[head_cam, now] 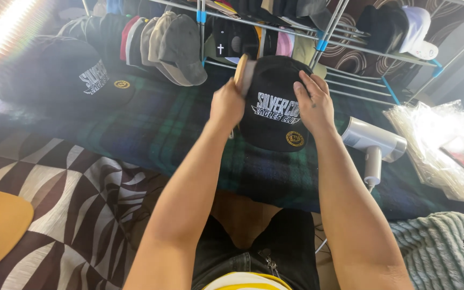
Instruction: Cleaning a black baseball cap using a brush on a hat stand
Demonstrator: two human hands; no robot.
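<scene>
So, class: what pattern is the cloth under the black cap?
Dark green and navy plaid cloth, clearest in the head view.
</scene>
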